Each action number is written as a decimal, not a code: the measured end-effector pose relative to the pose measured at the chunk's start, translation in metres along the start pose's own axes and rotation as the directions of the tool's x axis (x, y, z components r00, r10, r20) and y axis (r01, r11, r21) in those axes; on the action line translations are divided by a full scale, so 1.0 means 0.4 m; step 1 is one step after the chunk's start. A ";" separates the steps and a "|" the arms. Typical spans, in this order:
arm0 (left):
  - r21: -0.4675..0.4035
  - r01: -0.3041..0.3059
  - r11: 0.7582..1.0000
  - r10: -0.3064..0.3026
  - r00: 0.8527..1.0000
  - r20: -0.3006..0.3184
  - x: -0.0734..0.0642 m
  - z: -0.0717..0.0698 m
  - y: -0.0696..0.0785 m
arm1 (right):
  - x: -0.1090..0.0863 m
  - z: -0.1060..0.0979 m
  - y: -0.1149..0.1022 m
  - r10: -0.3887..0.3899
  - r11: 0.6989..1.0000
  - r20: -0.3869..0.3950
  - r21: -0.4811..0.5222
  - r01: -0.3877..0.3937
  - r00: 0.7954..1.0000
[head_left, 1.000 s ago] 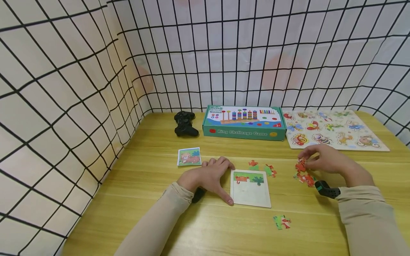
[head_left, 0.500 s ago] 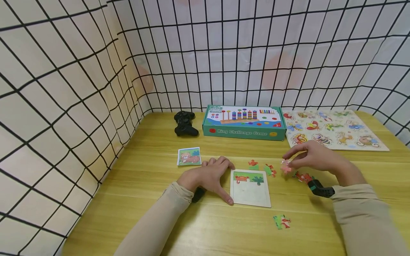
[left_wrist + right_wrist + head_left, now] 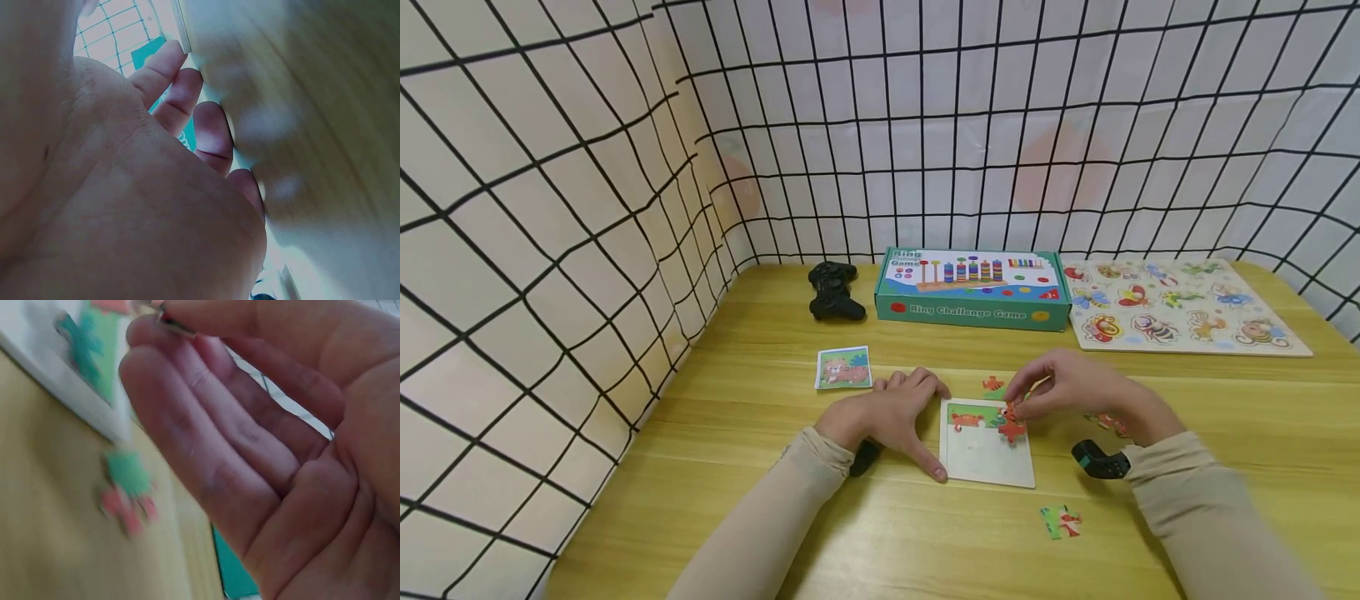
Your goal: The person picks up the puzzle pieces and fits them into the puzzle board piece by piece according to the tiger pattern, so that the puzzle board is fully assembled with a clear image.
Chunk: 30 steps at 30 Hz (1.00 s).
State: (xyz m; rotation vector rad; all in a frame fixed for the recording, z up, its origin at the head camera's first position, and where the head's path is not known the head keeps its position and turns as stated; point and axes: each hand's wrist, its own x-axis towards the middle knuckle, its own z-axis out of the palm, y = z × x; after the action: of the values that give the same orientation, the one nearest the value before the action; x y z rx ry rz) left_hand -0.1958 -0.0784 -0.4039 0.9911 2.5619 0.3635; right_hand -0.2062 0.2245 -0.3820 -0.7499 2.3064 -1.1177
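My left hand (image 3: 891,417) rests on the table, fingers spread, with the thumb and a fingertip at the left edge of a white square puzzle tray (image 3: 981,463). Two fitted pieces show along the tray's top: an orange-and-green one (image 3: 967,419) and a green one partly covered. Between thumb and finger, my right hand (image 3: 1078,390) pinches an orange puzzle piece (image 3: 1012,432) over the tray's upper right. Loose pieces lie around: a red-and-green piece (image 3: 993,385) behind the tray, a red piece (image 3: 1108,423) partly under the right hand, and a green-and-red piece (image 3: 1062,522) in front.
A tiger picture card (image 3: 843,367) lies left of the tray. At the back stand a black game controller (image 3: 832,292), a green Ring Challenge Game box (image 3: 973,312) and a wooden insect puzzle board (image 3: 1180,308). Black netting (image 3: 925,158) bounds the table's back and sides.
Holding the orange piece, my right hand has moved left from the loose pieces on the right to above the tray. It now hides a piece beside the tray. My left hand has stayed still.
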 end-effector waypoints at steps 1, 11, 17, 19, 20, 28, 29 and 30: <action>-0.001 0.001 1.000 -0.001 1.000 0.000 0.000 0.000 0.001 | 0.007 0.010 -0.004 -0.009 1.000 0.007 0.005 0.009 1.000; 0.011 -0.001 1.000 0.001 1.000 -0.002 -0.001 0.001 -0.001 | 0.054 0.070 -0.023 -0.038 0.994 0.043 -0.103 0.042 0.998; 0.012 0.002 1.000 -0.002 1.000 0.004 0.000 0.001 -0.001 | 0.062 0.082 -0.028 -0.048 0.985 0.031 -0.165 0.052 0.998; 0.014 0.003 1.000 -0.003 1.000 0.004 0.000 0.001 0.000 | 0.064 0.085 -0.030 -0.045 0.983 0.035 -0.179 0.050 0.998; 0.014 0.003 1.000 -0.003 1.000 0.004 0.001 0.001 -0.001 | 0.064 0.086 -0.032 -0.047 0.981 0.037 -0.186 0.053 0.998; 0.022 0.002 1.000 -0.002 1.000 0.003 0.004 0.001 -0.003 | 0.061 0.085 -0.038 -0.044 0.971 0.031 -0.232 0.050 0.999; 0.022 0.002 1.000 -0.002 1.000 0.003 0.003 0.001 -0.002 | 0.060 0.086 -0.039 -0.048 0.971 0.032 -0.235 0.054 0.998; 0.024 0.001 1.000 -0.002 1.000 0.002 0.003 0.000 -0.002 | 0.060 0.087 -0.040 -0.051 0.970 0.034 -0.237 0.057 0.998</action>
State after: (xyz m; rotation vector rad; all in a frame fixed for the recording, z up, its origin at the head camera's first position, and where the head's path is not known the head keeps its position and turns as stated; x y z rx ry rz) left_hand -0.1971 -0.0782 -0.4047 0.9973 2.5703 0.3318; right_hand -0.1986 0.1813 -0.3926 -0.9157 2.4369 -0.8549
